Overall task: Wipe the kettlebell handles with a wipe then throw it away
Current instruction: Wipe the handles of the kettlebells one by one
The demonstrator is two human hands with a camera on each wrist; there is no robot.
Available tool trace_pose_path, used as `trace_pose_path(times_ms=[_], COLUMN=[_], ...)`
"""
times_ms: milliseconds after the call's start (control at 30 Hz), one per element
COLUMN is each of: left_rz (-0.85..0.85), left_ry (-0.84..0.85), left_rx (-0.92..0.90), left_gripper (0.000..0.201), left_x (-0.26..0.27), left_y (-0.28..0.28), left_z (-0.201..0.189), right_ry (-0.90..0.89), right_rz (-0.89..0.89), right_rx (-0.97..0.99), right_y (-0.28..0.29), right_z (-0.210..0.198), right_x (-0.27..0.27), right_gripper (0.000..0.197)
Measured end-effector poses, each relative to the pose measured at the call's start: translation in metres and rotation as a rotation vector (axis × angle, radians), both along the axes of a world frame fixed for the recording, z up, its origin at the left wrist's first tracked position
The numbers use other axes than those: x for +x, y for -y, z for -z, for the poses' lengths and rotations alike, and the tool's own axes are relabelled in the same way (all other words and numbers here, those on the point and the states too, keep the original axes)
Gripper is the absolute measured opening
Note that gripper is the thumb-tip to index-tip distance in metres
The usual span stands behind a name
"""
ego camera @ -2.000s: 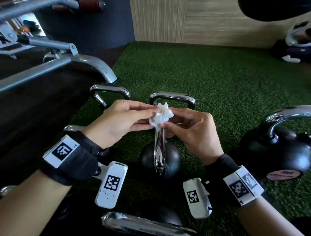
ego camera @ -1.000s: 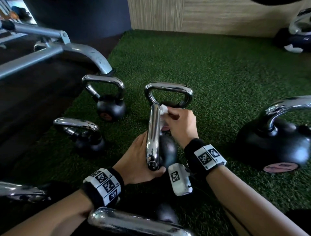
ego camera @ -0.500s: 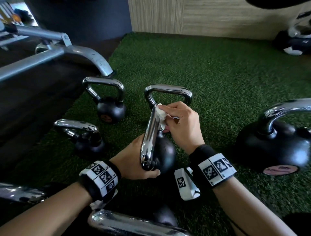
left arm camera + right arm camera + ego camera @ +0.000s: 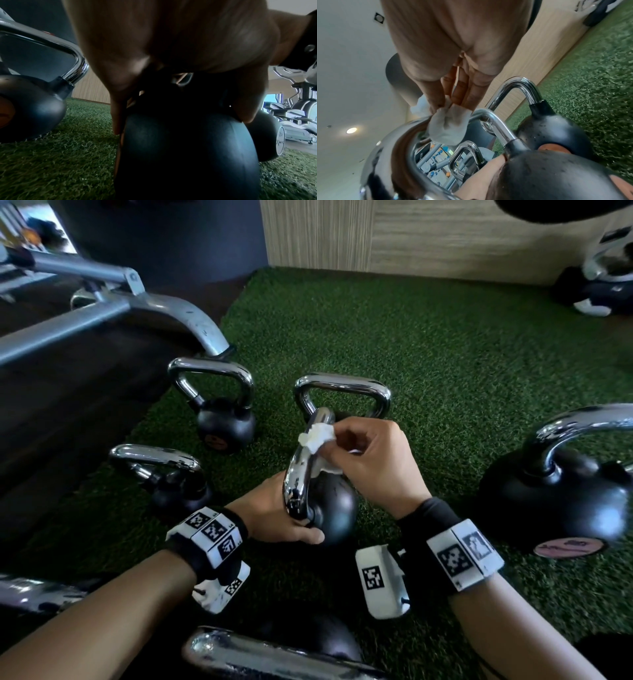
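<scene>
A small black kettlebell [image 4: 334, 508] with a chrome handle [image 4: 301, 463] stands on the green turf in the middle of the head view. My right hand [image 4: 363, 463] pinches a crumpled white wipe [image 4: 317, 438] against the upper part of that handle. In the right wrist view the wipe [image 4: 448, 124] is wrapped over the chrome bar. My left hand [image 4: 277, 518] grips the kettlebell's body from the left, thumb across its front; the left wrist view shows its fingers [image 4: 118, 115] down the side of the dark ball [image 4: 187, 155].
Other kettlebells surround it: one directly behind [image 4: 342, 392], two to the left [image 4: 226, 422] [image 4: 178, 484], a large one on the right [image 4: 555, 505] and a chrome handle [image 4: 267, 655] nearest me. A grey bench frame [image 4: 113, 306] lies at left. A wooden wall [image 4: 411, 237] bounds the turf.
Both hands held the wipe above the kettlebell two seconds ago. Since then the left hand dropped to grip the ball, and the right hand has slid the wipe up along the handle.
</scene>
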State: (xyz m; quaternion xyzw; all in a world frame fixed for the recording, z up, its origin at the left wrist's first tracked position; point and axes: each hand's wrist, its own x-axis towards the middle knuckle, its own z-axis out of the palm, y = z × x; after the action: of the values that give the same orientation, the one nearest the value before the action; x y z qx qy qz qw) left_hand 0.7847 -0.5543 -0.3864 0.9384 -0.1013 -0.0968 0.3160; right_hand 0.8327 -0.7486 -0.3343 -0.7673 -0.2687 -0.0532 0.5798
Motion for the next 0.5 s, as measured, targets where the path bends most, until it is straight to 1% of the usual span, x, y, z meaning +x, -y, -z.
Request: trace_pose_path(times_ms=[33, 100, 167, 233, 333, 433, 467, 500], left_rz=[0.008, 0.029, 0.051, 0.066, 0.041, 0.047, 0.045, 0.041], left_ry=[-0.004, -0.016, -0.041, -0.042, -0.064, -0.079, -0.104, -0.125], left_rx=[0.003, 0.039, 0.037, 0.036, 0.031, 0.025, 0.035, 0.046], left_gripper=[0.046, 0.046, 0.039, 0.032, 0.036, 0.050, 0.044, 0.032], left_x=[0.001, 0.003, 0.003, 0.005, 0.009, 0.015, 0.015, 0.015], left_y=[0.001, 0.001, 0.000, -0.002, -0.002, -0.001, -0.001, -0.001], left_z=[-0.002, -0.005, -0.008, -0.007, -0.004, -0.001, 0.000, 0.000], right_ry=[-0.022, -0.032, -0.059, -0.105, -0.122, -0.153, -0.172, -0.191], right_rz=[-0.008, -0.061, -0.150, -0.196, -0.190, -0.185, -0.189, -0.193], right_rx=[0.021, 0.029, 0.025, 0.044, 0.067, 0.087, 0.084, 0.067], right_y=[0.000, 0.001, 0.004, 0.004, 0.004, 0.004, 0.003, 0.002], right_z=[0.000, 0.004, 0.008, 0.012, 0.017, 0.022, 0.026, 0.031], right_x=[0.002, 0.000, -0.012, -0.021, -0.019, -0.021, -0.024, -0.026], right_gripper=[0.003, 0.006, 0.009, 0.012, 0.013, 0.015, 0.015, 0.015])
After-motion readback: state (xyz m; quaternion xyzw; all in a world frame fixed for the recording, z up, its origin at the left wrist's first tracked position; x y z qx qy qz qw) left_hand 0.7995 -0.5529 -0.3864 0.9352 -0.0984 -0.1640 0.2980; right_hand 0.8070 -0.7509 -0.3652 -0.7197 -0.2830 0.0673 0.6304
